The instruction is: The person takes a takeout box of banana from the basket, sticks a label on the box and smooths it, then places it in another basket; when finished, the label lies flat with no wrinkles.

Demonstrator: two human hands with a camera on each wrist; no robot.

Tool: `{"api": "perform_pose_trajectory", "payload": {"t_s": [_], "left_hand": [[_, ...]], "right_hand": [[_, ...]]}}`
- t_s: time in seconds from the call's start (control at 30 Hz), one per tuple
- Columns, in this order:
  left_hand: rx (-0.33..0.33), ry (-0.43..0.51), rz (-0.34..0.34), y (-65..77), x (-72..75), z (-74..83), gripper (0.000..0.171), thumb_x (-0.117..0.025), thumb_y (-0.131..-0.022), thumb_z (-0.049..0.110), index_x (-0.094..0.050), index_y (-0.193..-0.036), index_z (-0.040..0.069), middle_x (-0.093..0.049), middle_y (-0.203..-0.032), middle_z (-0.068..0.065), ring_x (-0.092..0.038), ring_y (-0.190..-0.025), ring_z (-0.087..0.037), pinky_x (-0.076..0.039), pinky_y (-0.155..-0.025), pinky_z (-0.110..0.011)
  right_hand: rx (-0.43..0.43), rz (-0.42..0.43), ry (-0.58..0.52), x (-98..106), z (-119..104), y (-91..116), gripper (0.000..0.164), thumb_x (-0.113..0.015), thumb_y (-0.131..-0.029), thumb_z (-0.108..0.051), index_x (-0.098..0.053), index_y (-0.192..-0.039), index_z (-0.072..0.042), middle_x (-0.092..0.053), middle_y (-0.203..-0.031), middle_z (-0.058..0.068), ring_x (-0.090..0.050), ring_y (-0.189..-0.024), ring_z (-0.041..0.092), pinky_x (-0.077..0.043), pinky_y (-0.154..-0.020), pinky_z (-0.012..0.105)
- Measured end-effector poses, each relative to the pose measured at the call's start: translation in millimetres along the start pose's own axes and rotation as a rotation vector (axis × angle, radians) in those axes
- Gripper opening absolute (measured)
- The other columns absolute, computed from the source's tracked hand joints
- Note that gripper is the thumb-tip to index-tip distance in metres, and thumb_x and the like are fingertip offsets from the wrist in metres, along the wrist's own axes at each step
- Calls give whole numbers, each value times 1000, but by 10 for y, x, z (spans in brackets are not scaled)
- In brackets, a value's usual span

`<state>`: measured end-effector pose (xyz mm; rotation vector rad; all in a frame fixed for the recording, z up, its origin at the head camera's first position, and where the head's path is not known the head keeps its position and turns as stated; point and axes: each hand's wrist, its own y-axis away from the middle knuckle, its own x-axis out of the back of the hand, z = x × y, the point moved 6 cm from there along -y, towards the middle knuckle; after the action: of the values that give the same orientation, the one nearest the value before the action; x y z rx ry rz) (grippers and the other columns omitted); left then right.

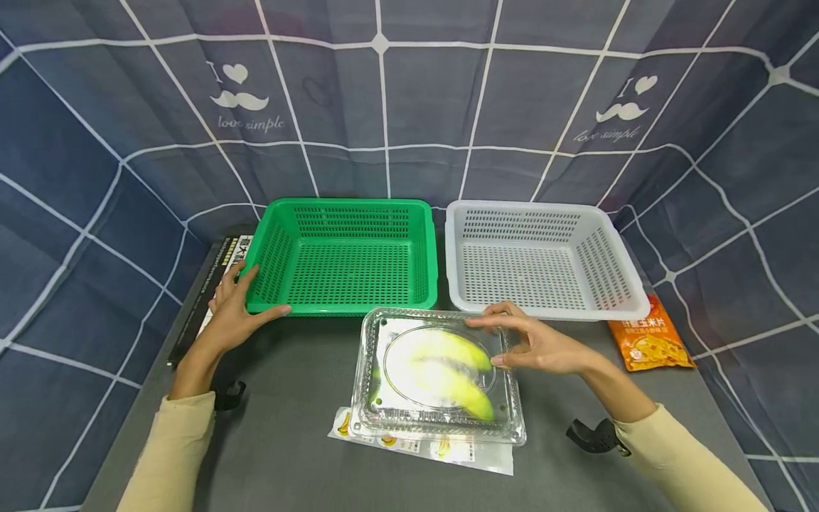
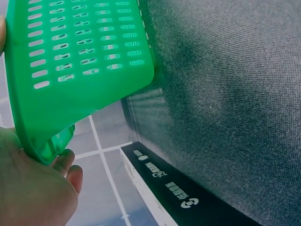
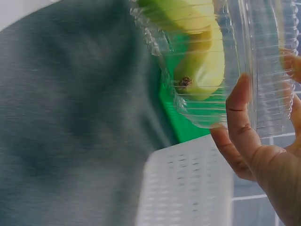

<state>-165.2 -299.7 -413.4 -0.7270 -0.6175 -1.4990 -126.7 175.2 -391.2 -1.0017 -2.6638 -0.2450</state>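
A clear plastic clamshell container [image 1: 377, 341] with bananas [image 1: 454, 348] inside lies in the middle of the head view; glare whitens part of its lid. My right hand [image 1: 537, 341] holds the container at its right side, fingers and thumb spread over the lid. The right wrist view shows the clear plastic between the digits of that hand [image 3: 268, 146]. At the left, my left hand [image 1: 233, 313] grips the front left corner of the green basket [image 1: 342, 311], thumb along the front rim. In the left wrist view, fingertips [image 2: 66, 160] curl at the basket's rim.
A white basket [image 1: 461, 302] stands right of the green one. An orange snack bag [image 1: 655, 341] lies at the far right. Beneath the container's front edge is a sheet with banana pictures [image 1: 480, 459]. A black and white box [image 1: 205, 291] lies along the left edge.
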Motion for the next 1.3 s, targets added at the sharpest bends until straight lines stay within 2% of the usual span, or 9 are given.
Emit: {"api": "perform_pose_trajectory", "payload": {"t_s": [0.17,0.27,0.5,0.67,0.87,1.03,1.17,1.3], "left_hand": [[1,-24,1,14,5,-8,104,-73,-84,47,-13,-157,3,9,-163,-15,6,-146,-51,-2,-99,-77],[6,-48,2,32,23,-8,104,-73,-84,48,-13,-157,4,8,-164,-15,3,-145,-52,-6,-98,-74],[-6,-107,18,64,44,16,105,-72,-84,51,-13,-157,4,3,-163,-21,-3,-142,-53,-9,-93,-68],[-19,-127,28,68,49,28,104,-71,-84,52,-15,-156,2,1,-162,-23,-4,-143,-52,-9,-92,-67],[-30,-137,39,69,57,46,101,-70,-85,53,-18,-156,3,0,-162,-24,-5,-142,-54,-9,-93,-68],[-48,-137,55,55,51,52,99,-72,-83,51,-23,-155,2,-4,-162,-25,-7,-140,-55,-9,-93,-70],[-106,-144,110,52,59,122,95,-77,-80,48,-32,-152,4,-16,-159,-26,-14,-138,-54,-9,-92,-67],[-248,-147,232,120,69,336,85,-85,-73,36,-48,-143,5,-38,-147,-26,-26,-131,-53,-14,-91,-67]], "right_hand": [[-9,22,-1,-62,182,76,59,-71,-89,-9,-49,-144,-14,-28,-142,12,-41,-122,19,-59,-76,39],[-11,24,-8,-88,252,89,59,-70,-90,-9,-49,-144,-13,-27,-142,12,-43,-121,16,-59,-73,38],[-16,33,-29,-117,351,95,58,-69,-90,-7,-49,-144,-11,-26,-144,15,-48,-118,25,-59,-77,40],[-19,40,-28,-131,429,105,58,-68,-90,-7,-48,-145,-11,-27,-144,15,-44,-122,28,-59,-78,40],[-20,63,34,-104,503,112,57,-69,-91,-10,-50,-144,-14,-31,-142,14,-44,-120,25,-59,-76,37],[-32,85,107,-64,531,111,57,-71,-90,-16,-51,-143,-19,-34,-144,13,-41,-123,27,-53,-85,39],[-47,91,134,-43,542,108,57,-72,-89,-19,-52,-143,-22,-35,-146,12,-37,-128,31,-49,-89,41],[-63,93,138,-34,557,116,56,-71,-90,-20,-52,-143,-24,-33,-147,11,-35,-130,32,-50,-88,39]]}}
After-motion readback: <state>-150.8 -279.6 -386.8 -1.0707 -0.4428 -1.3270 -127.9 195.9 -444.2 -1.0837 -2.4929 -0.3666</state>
